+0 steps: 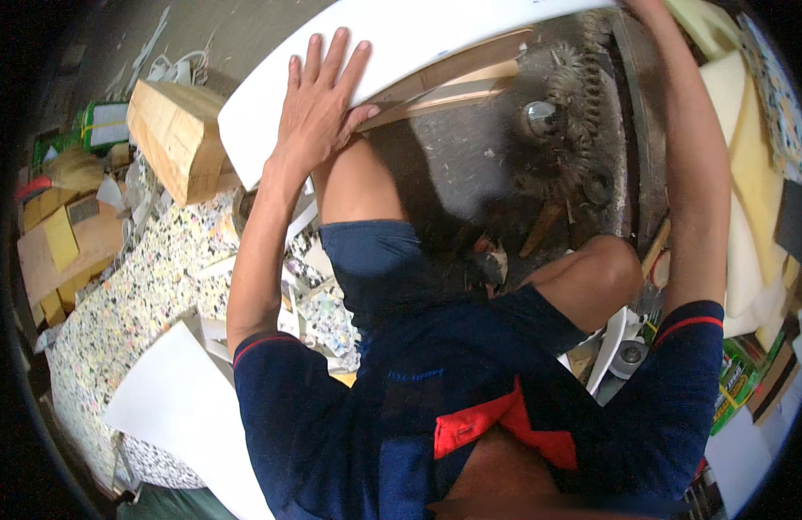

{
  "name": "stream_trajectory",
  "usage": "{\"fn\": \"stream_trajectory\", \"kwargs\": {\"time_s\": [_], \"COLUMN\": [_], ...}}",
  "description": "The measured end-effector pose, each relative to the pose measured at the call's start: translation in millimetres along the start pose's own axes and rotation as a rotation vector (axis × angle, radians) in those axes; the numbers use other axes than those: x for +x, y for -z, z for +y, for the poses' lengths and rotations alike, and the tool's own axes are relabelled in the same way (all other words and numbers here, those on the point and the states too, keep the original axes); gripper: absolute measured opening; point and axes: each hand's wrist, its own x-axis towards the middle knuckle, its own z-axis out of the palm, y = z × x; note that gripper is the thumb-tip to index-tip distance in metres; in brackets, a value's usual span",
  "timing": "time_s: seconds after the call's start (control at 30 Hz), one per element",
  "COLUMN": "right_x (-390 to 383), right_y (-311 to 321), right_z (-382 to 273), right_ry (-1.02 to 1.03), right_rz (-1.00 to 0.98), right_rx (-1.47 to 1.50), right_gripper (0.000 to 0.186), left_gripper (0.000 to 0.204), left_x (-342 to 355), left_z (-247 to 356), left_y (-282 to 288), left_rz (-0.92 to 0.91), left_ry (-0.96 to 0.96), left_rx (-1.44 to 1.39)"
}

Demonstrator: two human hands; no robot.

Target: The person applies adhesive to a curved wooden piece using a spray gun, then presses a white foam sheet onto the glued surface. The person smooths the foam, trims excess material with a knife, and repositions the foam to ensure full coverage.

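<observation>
Wooden block (171, 134) seen at left. Left hand (319, 121) laid flat, spread on white sheet (436, 30), grip released; sheet seen across top. Right hand (647, 7) mostly cut off by view's upper edge, near sheet's right end; grip cannot be told. Pale foam (759, 199) seen far right.

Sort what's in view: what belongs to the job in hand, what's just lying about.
Likely the job:
white curved panel, left hand flat on it, right hand mostly cut off near its right end
wooden strip along its near edge

Probably just lying about:
speckled foam
cream foam at right
white sheet at lower left
green package at lower right
</observation>
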Motion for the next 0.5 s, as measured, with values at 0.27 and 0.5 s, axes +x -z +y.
{"fn": "stream_trajectory", "kwargs": {"time_s": [0.27,0.5], "right_x": [-6.8,-8.9], "right_y": [-23.3,-28.2], "right_z": [13.6,15.7], "right_ry": [-0.103,-0.115], "right_rz": [0.072,0.077], "right_rx": [0.059,0.072], "right_gripper": [0.053,0.057], "left_gripper": [0.09,0.093], "left_x": [4.1,2.9], "left_z": [7.6,6.7], "left_y": [10.3,8.9], "left_rz": [-0.026,-0.028], "left_ry": [-0.011,-0.027], "left_rx": [-0.027,-0.027]}}
